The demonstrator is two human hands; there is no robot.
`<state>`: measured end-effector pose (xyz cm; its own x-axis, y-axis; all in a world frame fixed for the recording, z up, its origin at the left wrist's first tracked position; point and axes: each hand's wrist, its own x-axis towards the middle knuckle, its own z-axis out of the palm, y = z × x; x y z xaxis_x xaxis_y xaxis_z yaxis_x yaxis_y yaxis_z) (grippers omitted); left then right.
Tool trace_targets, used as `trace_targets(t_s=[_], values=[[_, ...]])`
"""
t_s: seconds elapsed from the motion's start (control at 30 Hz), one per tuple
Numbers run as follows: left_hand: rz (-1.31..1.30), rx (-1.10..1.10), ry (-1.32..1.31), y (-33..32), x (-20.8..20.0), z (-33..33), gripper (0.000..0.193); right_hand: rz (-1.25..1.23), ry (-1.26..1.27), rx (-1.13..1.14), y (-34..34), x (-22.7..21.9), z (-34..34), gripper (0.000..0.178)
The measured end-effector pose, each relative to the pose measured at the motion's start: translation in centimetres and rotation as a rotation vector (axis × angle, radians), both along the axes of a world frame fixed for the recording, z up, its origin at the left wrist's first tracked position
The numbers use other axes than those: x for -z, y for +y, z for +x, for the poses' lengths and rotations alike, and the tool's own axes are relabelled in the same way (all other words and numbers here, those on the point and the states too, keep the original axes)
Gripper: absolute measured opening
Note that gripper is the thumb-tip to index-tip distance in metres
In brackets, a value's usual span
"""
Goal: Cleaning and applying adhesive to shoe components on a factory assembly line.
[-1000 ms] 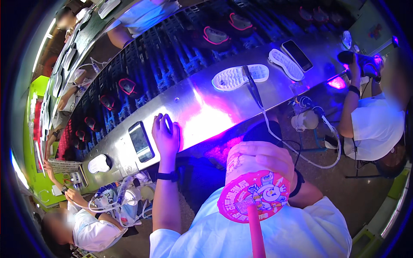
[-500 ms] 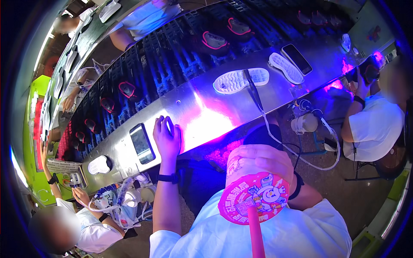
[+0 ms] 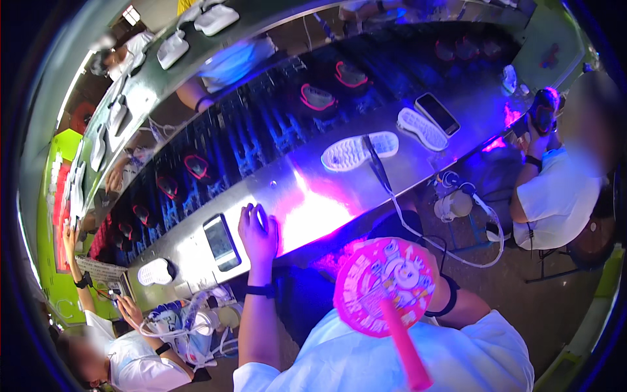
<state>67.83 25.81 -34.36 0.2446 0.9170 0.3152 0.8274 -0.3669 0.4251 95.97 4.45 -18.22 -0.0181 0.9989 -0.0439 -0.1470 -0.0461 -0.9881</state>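
A round, pink-lidded drink cup [image 3: 384,281], pink plastic straw [image 3: 406,348] slanting bodyward, is right of the left hand [image 3: 258,234], thumb apart from fingers, and evidently clasped by the right hand hidden behind it.

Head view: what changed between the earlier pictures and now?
The pink-lidded cup tips its top more toward the camera, hiding its side; the straw now shows its free end. The bench sits lower in the picture. The left hand stays beside a phone.
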Motion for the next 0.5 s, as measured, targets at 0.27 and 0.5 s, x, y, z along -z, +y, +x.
trace_targets(t_s=[0.27,0.5], values=[[0.073,0.031,-0.060,-1.1,1.9,-0.8,0.050,0.380,-0.440,0.278,1.5,-11.1,4.1,0.089],[0.102,0.044,-0.097,-0.6,3.9,-1.1,0.051,0.809,-0.541,0.548,8.1,-27.5,9.3,0.073]])
